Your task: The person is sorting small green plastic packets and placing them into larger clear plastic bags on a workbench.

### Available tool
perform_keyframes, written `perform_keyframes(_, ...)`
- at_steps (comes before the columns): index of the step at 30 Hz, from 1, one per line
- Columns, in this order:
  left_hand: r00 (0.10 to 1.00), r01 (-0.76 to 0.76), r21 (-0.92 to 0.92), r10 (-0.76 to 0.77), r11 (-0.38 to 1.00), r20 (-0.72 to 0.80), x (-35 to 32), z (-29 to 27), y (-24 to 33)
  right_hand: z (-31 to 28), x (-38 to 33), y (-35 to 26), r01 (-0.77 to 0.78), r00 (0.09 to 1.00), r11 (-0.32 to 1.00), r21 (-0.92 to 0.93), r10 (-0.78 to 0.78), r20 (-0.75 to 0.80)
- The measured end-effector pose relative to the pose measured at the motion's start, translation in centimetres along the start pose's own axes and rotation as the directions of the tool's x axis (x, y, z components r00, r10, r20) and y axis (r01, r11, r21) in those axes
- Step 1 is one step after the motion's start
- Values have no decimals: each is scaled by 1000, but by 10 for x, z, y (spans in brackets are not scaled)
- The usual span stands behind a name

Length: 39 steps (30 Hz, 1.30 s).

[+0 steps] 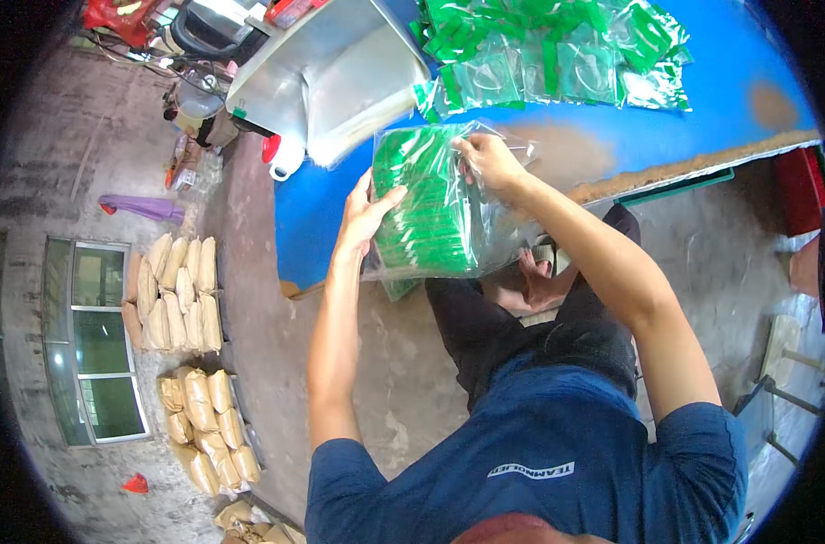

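Both hands, left hand (363,218) and right hand (490,161), hold a clear bag of green packets (426,208) over the blue table (340,208).

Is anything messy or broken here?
Nothing looks broken or spilled. The left hand and right hand hold a clear bag of green packets neatly stacked. More green packets lie in a loose, overlapping heap on the blue table, whose paint has worn brown patches.
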State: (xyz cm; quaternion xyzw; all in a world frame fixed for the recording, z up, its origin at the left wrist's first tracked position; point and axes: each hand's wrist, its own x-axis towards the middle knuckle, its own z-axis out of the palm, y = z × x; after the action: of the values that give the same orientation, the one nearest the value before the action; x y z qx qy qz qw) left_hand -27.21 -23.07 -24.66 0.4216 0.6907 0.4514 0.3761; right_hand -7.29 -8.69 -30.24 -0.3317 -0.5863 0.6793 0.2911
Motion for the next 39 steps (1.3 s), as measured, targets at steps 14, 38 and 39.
perform_keyframes(14,999,51,10,-51,999,13,6,11,9,1,-20,-18,-36,992,994,99,24,120)
perform_keyframes(38,998,-63,481,66,874,11,-55,4,11,-31,-97,-28,105,707,978,-181,55,705)
perform_keyframes(39,996,-85,483,81,871,30,-48,4,17,-21,-88,-17,347,710,906,-244,-83,700)
